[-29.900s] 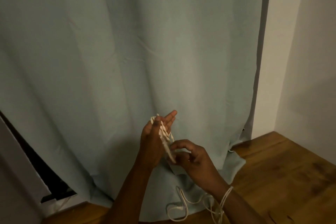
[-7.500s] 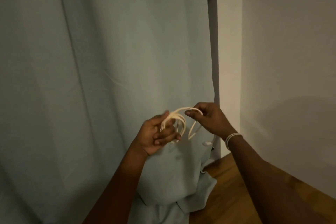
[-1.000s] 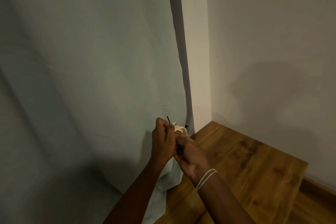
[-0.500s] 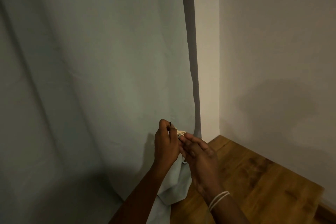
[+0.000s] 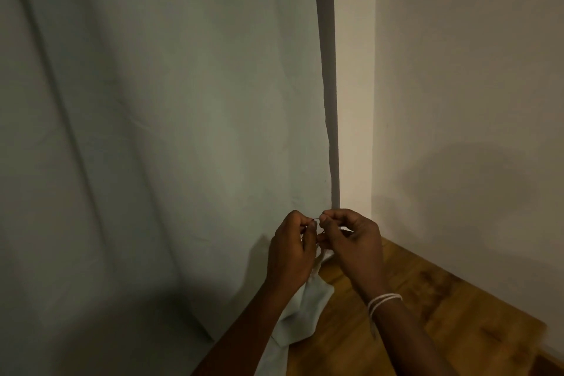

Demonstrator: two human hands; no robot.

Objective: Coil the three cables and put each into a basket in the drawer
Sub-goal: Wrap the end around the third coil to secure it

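My left hand (image 5: pixel 291 249) and my right hand (image 5: pixel 351 241) meet in front of the curtain, fingers curled. Between their fingertips they pinch a thin dark tie (image 5: pixel 316 218). The coiled cream cable (image 5: pixel 319 259) is almost wholly hidden inside the two hands; only a short pale bit shows below them. Which hand carries the coil I cannot tell. No drawer and no basket are in view.
A pale blue-grey curtain (image 5: pixel 171 131) fills the left and pools on the wooden floor (image 5: pixel 427 314). White walls (image 5: pixel 457 101) form a corner at the right. A cream band circles my right wrist (image 5: pixel 383 301).
My right hand has risen and now pinches the tie tip to tip with my left hand. The coil that showed between the hands is now covered. The camera has tilted slightly.
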